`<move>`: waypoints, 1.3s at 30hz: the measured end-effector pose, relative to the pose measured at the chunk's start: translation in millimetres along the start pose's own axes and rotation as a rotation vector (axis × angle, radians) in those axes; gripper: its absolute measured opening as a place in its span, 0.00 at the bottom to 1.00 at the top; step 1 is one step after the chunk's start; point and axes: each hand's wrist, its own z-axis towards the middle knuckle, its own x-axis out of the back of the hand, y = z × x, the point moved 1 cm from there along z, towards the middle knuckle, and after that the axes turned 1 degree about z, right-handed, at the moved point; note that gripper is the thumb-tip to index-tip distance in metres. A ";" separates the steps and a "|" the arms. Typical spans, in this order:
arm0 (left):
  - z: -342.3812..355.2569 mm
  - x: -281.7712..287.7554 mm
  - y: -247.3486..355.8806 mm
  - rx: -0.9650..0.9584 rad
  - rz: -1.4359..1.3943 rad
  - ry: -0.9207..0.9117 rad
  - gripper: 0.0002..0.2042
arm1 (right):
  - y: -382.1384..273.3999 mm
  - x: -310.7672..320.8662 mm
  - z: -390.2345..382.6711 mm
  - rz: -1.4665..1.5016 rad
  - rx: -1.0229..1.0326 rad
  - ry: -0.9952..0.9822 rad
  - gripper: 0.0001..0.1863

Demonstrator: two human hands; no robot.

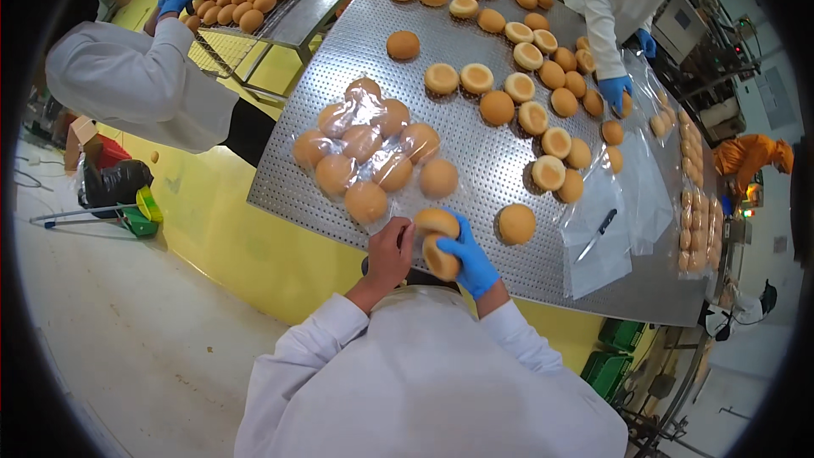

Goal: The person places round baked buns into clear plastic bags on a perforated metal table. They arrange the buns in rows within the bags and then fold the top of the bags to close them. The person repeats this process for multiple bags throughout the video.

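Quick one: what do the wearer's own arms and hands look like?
Both arms: long, plain white fabric sleeves, ending short of the wrists. Right hand: plain, close-fitting blue glove covering the fingers, ending near the wrist. Left hand: no glove. No cables or markings visible.

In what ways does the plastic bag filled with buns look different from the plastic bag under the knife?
The filled bag bulges around its round buns, while the knife bag lies flat.
The filled bag looks clear and glossy; the knife bag looks more whitish.
The filled bag is toward the table's left side, the knife bag toward its right.
Both rest on the perforated metal table.
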 end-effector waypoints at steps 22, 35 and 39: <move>-47.0 24.2 6.0 -0.272 0.154 -0.196 0.13 | 39.5 -5.8 24.9 -0.445 0.122 0.058 0.26; -36.6 -6.4 -6.9 -0.043 0.341 -0.217 0.17 | 55.2 -5.8 12.5 -0.583 0.421 0.463 0.33; -34.1 -11.0 -14.6 -0.048 0.375 -0.258 0.15 | 45.5 -12.5 -14.2 -0.402 0.179 0.290 0.33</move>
